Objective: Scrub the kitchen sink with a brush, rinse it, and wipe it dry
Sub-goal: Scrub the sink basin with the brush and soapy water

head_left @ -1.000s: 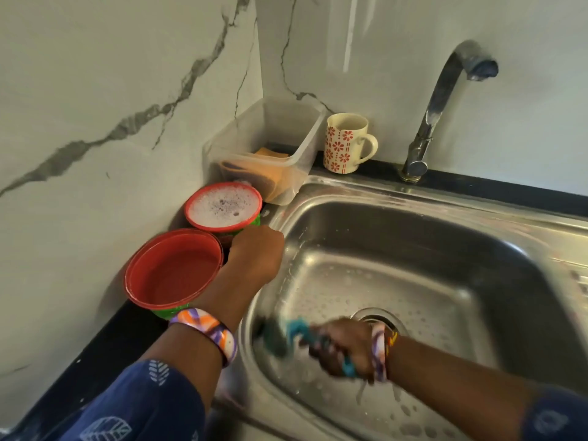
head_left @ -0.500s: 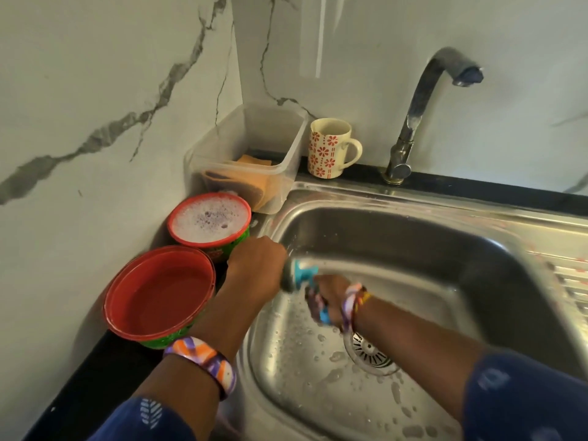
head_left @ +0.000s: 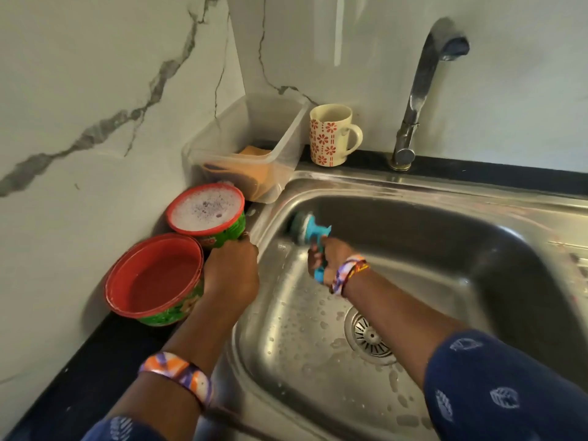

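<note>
The steel sink (head_left: 423, 198) is wet, with soap droplets across its floor and a round drain (head_left: 369, 337) right of the middle. My right hand (head_left: 331, 259) grips the blue handle of a scrub brush (head_left: 307, 229). Its grey-green head presses against the basin's wall at the back left corner. My left hand (head_left: 232, 272) rests on the sink's left rim, fingers curled down over the edge and mostly hidden. The tap (head_left: 420, 90) stands behind the sink, with no water running from it.
Two red-rimmed green bowls stand on the black counter left of the sink: the near bowl (head_left: 156, 278) holds water, the far bowl (head_left: 206, 211) foam. Behind them are a clear plastic tub (head_left: 248, 148) with an orange sponge and a flowered mug (head_left: 331, 135). Marble walls close off left and back.
My right hand moved the brush from the near left of the basin floor up and back to the rear left corner. My left hand stayed on the rim.
</note>
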`<state>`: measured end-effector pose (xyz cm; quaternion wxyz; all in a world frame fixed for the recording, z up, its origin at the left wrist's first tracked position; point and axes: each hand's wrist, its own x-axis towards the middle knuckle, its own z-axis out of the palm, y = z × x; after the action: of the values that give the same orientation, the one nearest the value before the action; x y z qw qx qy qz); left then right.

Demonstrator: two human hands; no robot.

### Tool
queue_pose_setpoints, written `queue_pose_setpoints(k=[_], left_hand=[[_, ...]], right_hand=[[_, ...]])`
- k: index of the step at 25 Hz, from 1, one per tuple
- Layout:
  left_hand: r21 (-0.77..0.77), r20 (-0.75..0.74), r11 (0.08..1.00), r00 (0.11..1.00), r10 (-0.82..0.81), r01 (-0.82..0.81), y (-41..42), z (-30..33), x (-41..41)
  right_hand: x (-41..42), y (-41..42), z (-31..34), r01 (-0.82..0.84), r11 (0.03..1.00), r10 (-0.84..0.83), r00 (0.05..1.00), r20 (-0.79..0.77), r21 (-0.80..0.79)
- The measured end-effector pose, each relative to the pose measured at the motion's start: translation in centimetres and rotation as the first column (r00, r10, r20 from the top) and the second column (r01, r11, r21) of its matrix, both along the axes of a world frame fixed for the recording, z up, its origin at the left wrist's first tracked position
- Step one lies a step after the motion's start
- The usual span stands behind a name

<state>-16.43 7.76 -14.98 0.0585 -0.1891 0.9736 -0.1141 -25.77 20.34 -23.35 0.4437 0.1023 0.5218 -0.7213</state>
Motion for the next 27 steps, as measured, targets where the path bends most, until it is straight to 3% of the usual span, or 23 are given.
queue_pose_setpoints(k=[1,3,5,8,10,13,16,19,21,24,27], left_hand=[[-0.013,-0.015,1.000,1.000,-0.006,0.005,0.0,-0.7,-0.2],[-0.024,-0.057,1.000,0.998,0.006,-0.007,0.1,-1.5,-0.5],[-0.032,-0.046,0.999,0.999,0.025,-0.026,0.5,-1.6,-0.6],[-0.043,-0.041,0.999,0.999,0.002,-0.004,0.2,-1.4,-0.8],[-0.056,-0.040,0.998,0.999,-0.027,0.024,0.1,-1.4,-0.7],[-0.094,-0.018,0.995,0.999,-0.035,0.033,0.1,-1.3,-0.9],[-0.116,-0.016,0.993,1.000,-0.017,0.015,0.0,-1.6,-1.1],[-0.112,-0.031,0.994,0.999,-0.011,0.007,0.0,-1.8,-1.1],[-0.096,-0.030,0.995,1.000,0.009,-0.012,0.3,-1.5,-1.0],[-0.098,-0.024,0.995,1.000,0.004,-0.007,0.3,-1.3,-1.1],[-0.100,-0.009,0.995,1.000,-0.028,0.027,-0.1,-1.5,-1.2]], right_hand=[[0.4,-0.2,-0.7,0.016,0.997,-0.021,0.997,0.077,0.075],[1.9,0.2,-2.1,-0.123,0.981,0.095,0.979,0.180,0.151],[2.9,1.0,-1.4,-0.195,0.978,0.175,0.957,0.230,0.068],[-0.5,0.6,1.6,0.063,0.987,-0.030,0.977,0.212,-0.148],[-1.8,-0.6,1.3,0.202,0.978,-0.187,0.961,0.205,-0.054],[1.9,-0.7,-2.9,0.045,0.991,-0.065,0.985,0.160,0.128],[2.2,0.2,-1.1,-0.006,0.999,0.021,0.945,0.325,-0.047],[-1.8,-0.8,3.3,0.281,0.930,-0.213,0.938,0.274,-0.237],[-3.1,-2.6,5.1,0.354,0.929,-0.346,0.934,0.085,-0.106],[-2.4,-4.0,5.5,0.382,0.922,-0.360,0.905,-0.227,0.059],[0.0,-3.3,2.8,0.480,0.877,-0.464,0.855,-0.232,0.016]])
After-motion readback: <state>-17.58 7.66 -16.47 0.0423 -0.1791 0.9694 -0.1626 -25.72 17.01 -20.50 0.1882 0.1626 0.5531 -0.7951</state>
